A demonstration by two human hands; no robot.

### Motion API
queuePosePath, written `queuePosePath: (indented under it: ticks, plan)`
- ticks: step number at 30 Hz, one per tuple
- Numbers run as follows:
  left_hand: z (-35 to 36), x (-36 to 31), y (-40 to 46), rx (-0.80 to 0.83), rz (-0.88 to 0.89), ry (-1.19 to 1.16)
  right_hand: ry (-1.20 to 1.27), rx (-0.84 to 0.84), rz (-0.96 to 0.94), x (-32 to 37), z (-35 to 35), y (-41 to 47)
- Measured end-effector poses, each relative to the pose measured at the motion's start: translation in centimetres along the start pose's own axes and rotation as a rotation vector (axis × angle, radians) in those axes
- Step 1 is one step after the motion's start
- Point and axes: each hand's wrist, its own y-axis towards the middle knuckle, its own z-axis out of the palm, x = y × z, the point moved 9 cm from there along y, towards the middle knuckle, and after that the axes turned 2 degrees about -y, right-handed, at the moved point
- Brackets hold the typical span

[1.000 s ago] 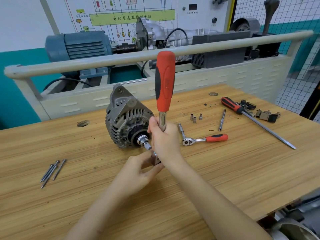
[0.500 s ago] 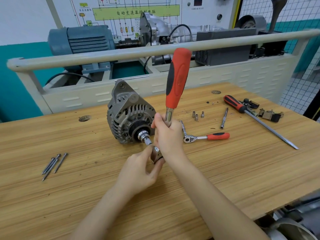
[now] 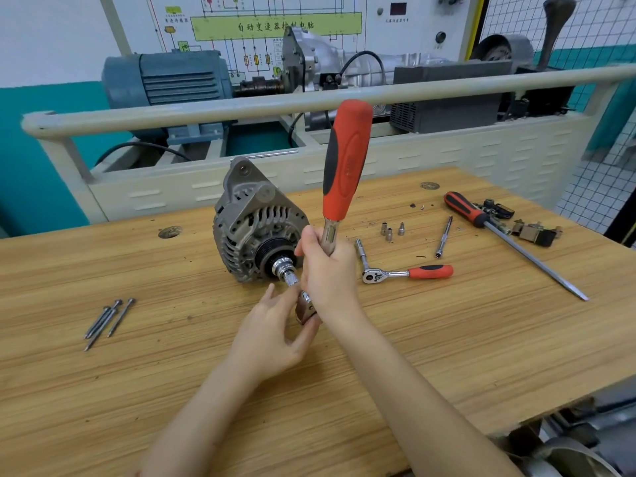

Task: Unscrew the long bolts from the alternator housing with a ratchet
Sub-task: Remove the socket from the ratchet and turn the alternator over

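Observation:
The grey alternator stands on the wooden bench, its pulley facing me with a socket and extension on the pulley nut. My right hand grips the steel shank of a large red-handled ratchet, whose handle points up and slightly right. My left hand pinches the ratchet head from below with thumb and fingers. Several long bolts lie loose on the bench at the left.
A small red-handled ratchet lies right of my hands. Behind it are three small sockets, an extension bar, a long screwdriver and small parts. A beige rail and machinery stand behind the bench.
The big ratchet's handle has swung from upright to leaning right. Both hands keep their hold near the pulley; the view has shifted slightly.

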Motion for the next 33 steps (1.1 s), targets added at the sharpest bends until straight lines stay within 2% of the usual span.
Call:
queuePosePath:
  ticks: [11,17,22,27,31,33]
  plan:
    - [0.7,0.2,-0.2,0.087,-0.045,-0.036,-0.023,-0.033,0.002,0.6,-1.2,-0.9]
    - [1.0,1.3,0.2,0.101,-0.220,-0.108,-0.043,-0.057,-0.141,3.2,-2.5,-1.8]
    - [1.5,2.2,-0.4,0.109,-0.294,-0.256,-0.125,-0.067,-0.159,4.4,-4.9,-1.5]
    - [1.4,3.0,0.0,-0.093,-0.411,-0.555,-0.402,-0.016,0.074,2.8,-11.4,0.5]
    - [1.1,3.5,0.4,-0.183,-0.439,-0.622,-0.640,-0.043,0.342,0.3,-18.0,2.3]
    - [1.1,3.6,0.4,-0.182,-0.440,-0.630,-0.817,-0.067,0.408,-0.6,-21.1,3.5]
